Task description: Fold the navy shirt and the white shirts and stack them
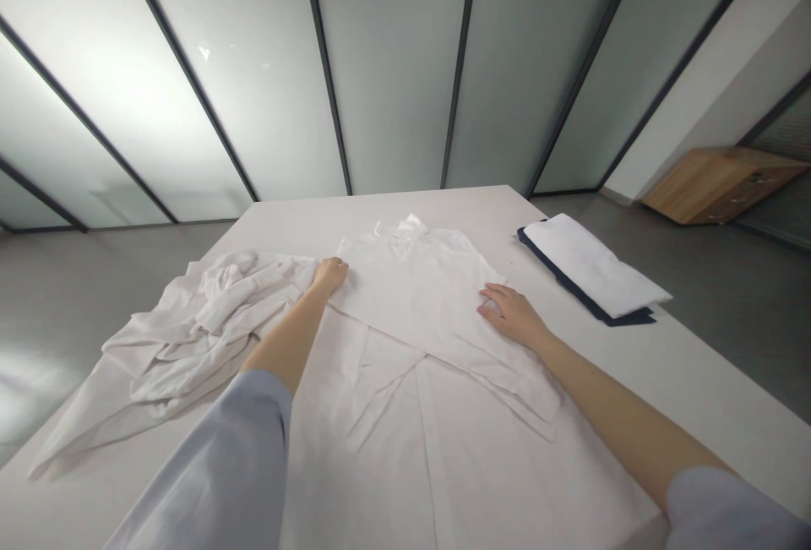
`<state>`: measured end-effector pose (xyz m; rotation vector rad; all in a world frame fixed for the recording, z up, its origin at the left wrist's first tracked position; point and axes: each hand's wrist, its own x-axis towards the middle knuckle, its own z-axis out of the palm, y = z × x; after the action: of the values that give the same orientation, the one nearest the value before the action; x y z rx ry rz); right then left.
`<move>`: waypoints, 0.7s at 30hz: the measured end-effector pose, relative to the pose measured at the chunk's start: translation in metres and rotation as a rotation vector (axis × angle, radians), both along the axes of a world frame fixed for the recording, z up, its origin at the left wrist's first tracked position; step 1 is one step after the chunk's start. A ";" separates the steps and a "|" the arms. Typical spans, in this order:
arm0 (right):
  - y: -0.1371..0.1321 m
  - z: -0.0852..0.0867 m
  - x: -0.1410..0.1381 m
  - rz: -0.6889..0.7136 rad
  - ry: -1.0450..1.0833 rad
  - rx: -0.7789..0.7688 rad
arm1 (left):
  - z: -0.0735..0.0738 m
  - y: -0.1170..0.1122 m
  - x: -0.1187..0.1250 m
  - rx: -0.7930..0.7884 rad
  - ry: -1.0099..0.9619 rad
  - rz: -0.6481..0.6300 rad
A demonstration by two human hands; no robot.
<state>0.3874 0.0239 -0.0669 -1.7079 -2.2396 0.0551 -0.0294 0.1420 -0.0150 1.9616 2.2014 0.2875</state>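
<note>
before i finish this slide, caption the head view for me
Left hand and right hand touch a white garment spread on a table, with crumpled cloth left and folded cloth right.

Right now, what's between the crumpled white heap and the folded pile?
In the head view, a spread-out white garment with the left hand and right hand at its sides, then bare table before the folded pile.

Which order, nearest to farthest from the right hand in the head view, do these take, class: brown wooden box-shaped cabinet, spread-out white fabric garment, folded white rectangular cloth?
1. Spread-out white fabric garment: touching the right hand.
2. Folded white rectangular cloth: to the hand's right, atop flat dark blue fabric.
3. Brown wooden box-shaped cabinet: far right, beyond the table.
</note>
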 end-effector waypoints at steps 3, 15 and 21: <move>-0.001 0.002 0.000 -0.016 0.030 -0.025 | 0.000 0.011 -0.005 0.006 0.016 0.043; 0.010 0.002 0.011 -0.012 0.134 -0.180 | 0.001 0.015 -0.012 -0.066 0.120 0.101; 0.006 0.007 0.012 0.043 0.076 -0.150 | 0.003 0.006 -0.014 -0.026 0.183 0.139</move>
<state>0.3997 0.0299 -0.0600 -1.7015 -2.2663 0.2999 -0.0433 0.1483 -0.0121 1.8932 2.4472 0.1005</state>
